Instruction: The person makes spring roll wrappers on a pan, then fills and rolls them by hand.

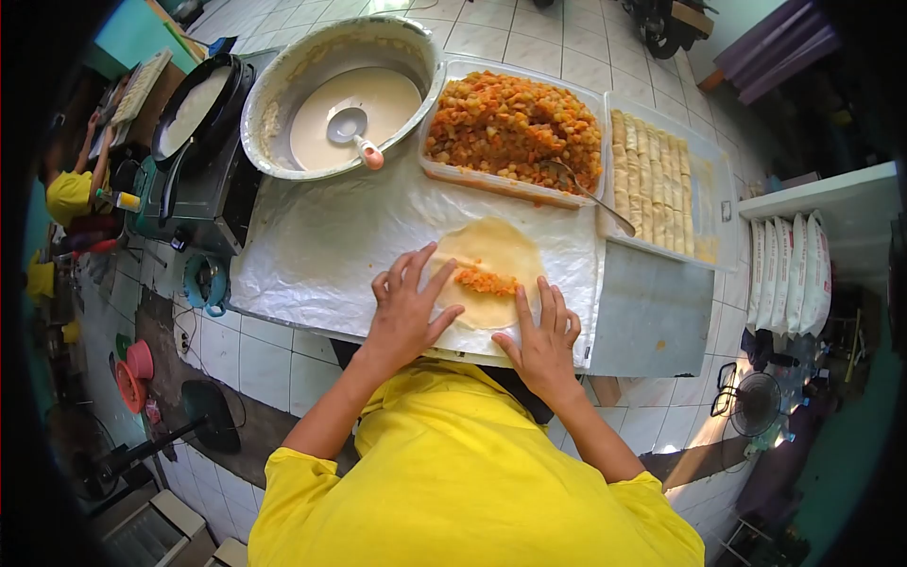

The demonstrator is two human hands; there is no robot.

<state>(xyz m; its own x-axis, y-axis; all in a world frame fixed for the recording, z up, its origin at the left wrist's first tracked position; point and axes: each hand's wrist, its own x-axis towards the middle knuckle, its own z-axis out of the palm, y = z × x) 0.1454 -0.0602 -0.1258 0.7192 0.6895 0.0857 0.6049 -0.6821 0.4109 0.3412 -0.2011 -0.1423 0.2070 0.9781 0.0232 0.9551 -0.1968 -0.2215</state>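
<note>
A thin round wrapper [491,244] lies flat on the white plastic sheet in front of me. Across its middle runs a short strip of orange diced vegetable filling [486,282]. My left hand [406,307] rests at the wrapper's left side, fingers spread, thumb and index reaching onto it. On the right edge sits my right hand [545,342], its fingers stretched out and the index beside the end of the filling. Neither hand holds anything that I can see.
Behind the sheet [321,255] stand a batter pot [260,113] with a ladle [354,137], a tub of vegetable filling [515,123] with a spoon [595,197], and a container of finished rolls [652,180]. A frying pan [194,109] sits on the stove at left. Another person [71,194] is far left.
</note>
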